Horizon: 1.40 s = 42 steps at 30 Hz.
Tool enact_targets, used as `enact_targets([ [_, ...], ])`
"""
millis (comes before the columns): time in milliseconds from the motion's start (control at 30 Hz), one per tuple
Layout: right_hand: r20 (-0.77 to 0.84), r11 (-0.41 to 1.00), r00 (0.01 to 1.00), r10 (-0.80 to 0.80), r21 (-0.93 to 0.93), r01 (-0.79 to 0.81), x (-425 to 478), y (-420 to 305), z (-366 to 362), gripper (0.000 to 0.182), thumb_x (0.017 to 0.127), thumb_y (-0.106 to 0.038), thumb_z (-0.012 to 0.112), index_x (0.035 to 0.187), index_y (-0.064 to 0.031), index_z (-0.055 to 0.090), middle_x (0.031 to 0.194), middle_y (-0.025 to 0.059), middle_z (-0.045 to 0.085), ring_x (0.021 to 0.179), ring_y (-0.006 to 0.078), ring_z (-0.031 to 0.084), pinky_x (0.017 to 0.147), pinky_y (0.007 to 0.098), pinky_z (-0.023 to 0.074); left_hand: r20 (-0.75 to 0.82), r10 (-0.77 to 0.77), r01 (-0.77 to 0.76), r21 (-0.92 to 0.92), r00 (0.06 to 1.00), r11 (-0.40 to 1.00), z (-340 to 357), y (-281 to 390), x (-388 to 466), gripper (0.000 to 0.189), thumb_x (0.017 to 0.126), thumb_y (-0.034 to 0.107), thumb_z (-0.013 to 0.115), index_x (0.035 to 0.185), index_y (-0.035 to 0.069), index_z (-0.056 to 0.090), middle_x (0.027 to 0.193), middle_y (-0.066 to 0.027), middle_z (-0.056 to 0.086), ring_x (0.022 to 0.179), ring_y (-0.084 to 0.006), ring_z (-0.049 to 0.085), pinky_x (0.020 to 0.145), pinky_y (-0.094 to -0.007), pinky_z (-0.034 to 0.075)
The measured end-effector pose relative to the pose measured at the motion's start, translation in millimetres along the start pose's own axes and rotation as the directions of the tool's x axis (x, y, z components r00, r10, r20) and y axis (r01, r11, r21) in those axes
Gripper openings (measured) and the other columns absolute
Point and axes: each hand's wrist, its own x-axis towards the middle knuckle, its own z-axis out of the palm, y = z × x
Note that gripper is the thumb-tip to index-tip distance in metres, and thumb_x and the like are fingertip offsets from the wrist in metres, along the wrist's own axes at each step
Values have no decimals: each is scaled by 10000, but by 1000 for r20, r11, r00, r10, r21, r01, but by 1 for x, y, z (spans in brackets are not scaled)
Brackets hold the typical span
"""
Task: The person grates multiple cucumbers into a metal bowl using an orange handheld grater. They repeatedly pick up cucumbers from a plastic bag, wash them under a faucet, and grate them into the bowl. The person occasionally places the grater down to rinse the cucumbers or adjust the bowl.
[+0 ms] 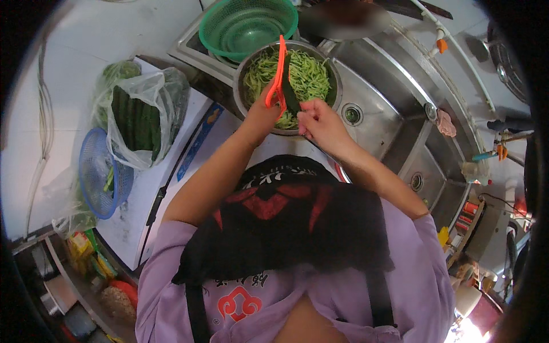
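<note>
A metal bowl point(336, 83) full of green vegetable shreds point(309, 77) sits at the sink's left edge. Over it, my left hand point(265, 113) is closed around an orange-framed hand grater or slicer point(281, 70). My right hand point(319, 120) holds the near end of a dark green cucumber point(291, 94), which lies close along the right side of the orange tool. Whether the two touch cannot be told. The grater's cutting face is not visible from here.
A green plastic colander point(248, 25) stands behind the bowl. To the right is a double steel sink point(386, 103). At left, a plastic bag point(171, 85) of cucumbers point(135, 122) and a blue basket point(92, 188) rest on a white chest lid point(128, 227).
</note>
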Motion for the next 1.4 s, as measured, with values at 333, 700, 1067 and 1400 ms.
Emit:
enact_targets([
  [333, -172, 996, 985, 16, 86, -2, 78, 13, -36, 150, 834, -173, 516, 812, -29, 553, 626, 31, 552, 602, 132, 515, 558, 275, 405, 91, 230, -246, 265, 969, 932, -1, -23, -11, 613, 750, -87, 444, 1340, 35, 330, 1247, -134, 447, 1111, -216, 460, 931, -275, 348],
  [700, -192, 994, 978, 76, 86, -61, 113, 13, -39, 153, 873, -178, 504, 933, -37, 492, 676, 13, 516, 593, 103, 456, 544, 227, 366, 205, 177, -224, 234, 963, 946, -7, -3, -34, 635, 755, -76, 432, 1364, 32, 291, 1309, -135, 418, 1226, -201, 390, 1005, -286, 299],
  [1067, -182, 989, 983, 4, -142, -30, 74, 10, -3, 215, 866, -167, 509, 996, 2, 482, 683, 30, 515, 601, 119, 483, 569, 241, 396, 88, 139, -150, 145, 986, 978, -9, -48, -2, 668, 738, -60, 485, 1366, 84, 309, 1276, -109, 450, 1191, -184, 417, 994, -280, 317],
  [1400, -437, 982, 896, 84, 190, 0, 85, 20, -86, 288, 873, -198, 562, 1124, -63, 518, 782, -5, 545, 668, 79, 503, 587, 195, 407, 220, -40, 148, -497, 975, 855, -68, -14, -25, 612, 753, -49, 495, 1336, 68, 352, 1209, -58, 513, 1099, -164, 490, 937, -290, 391],
])
